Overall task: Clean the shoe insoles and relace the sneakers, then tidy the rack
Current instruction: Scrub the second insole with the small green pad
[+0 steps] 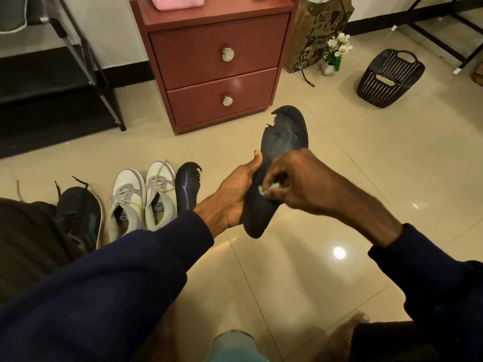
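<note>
- Wiping is under way: the left hand grips the dark insole mid-air; the right hand pinches a green cloth against it.
- Left, a second insole lies on the floor beside the white sneakers; relacing looks pending.
- Far left, the rack awaits tidying.

paper bag | black print, not legible | sneaker labels | unreadable

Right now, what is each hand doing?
Left hand: gripping the black insole.
Right hand: pinching a small green cloth against that insole.
</note>
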Motion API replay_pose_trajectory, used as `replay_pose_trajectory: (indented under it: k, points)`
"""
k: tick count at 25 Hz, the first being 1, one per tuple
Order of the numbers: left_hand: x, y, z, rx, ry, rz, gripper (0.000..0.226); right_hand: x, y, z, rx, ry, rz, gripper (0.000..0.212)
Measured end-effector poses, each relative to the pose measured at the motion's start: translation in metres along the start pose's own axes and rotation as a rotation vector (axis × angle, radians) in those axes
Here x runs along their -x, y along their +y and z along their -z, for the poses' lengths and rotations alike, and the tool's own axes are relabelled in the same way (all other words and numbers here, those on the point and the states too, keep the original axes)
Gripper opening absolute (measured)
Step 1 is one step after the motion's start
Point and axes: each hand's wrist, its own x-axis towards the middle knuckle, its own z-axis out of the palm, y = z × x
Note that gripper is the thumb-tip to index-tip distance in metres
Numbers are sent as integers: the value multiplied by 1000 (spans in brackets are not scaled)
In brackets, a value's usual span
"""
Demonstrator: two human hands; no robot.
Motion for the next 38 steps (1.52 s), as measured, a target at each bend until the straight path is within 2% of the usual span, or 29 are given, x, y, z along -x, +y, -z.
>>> replay_pose_trajectory:
  k: [3, 4, 5, 8, 9, 13, 15, 21, 23, 28, 31, 35, 38]
  points:
    - [0, 1, -2, 65, -8, -28, 56, -6, 25, 12, 185, 251, -120, 20]
    - [-1, 2, 0, 65, 1, -34, 57, -7, 27, 12, 181, 276, -127, 20]
    - [-2, 2, 3, 49, 18, -37, 58, -7, 25, 9, 136, 236, -91, 17]
    - [-6, 0, 22, -30, 119, -30, 56, -5, 6, -5, -52, -119, 21, 10]
    - [-7, -1, 28, -24, 154, -21, 57, -7, 6, -9, -81, -131, 24, 10]
    - [-15, -9, 54, 221, 180, -4, 63, -29, 28, -10, -138, 187, -54, 11]
    - [-26, -17, 66, 261, 212, -27, 63, -41, 39, -17, -248, 243, -112, 13]
    - [-84, -27, 108, 10, 498, -120, 25, -75, 81, -89, -350, 182, -204, 17]
    - [-101, -30, 127, -23, 566, -105, 21, -84, 96, -110, -377, 166, -244, 15]
    - [-149, -48, 177, -199, 706, 2, 28, -104, 133, -166, -475, 132, -286, 16]
    - [-162, -53, 188, -294, 752, -9, 33, -106, 150, -197, -520, 103, -312, 16]
    - [-172, -51, 209, -426, 812, -158, 34, -112, 158, -222, -592, 108, -311, 15]
    - [-161, -47, 230, -606, 950, -334, 40, -116, 158, -226, -612, 124, -287, 17]
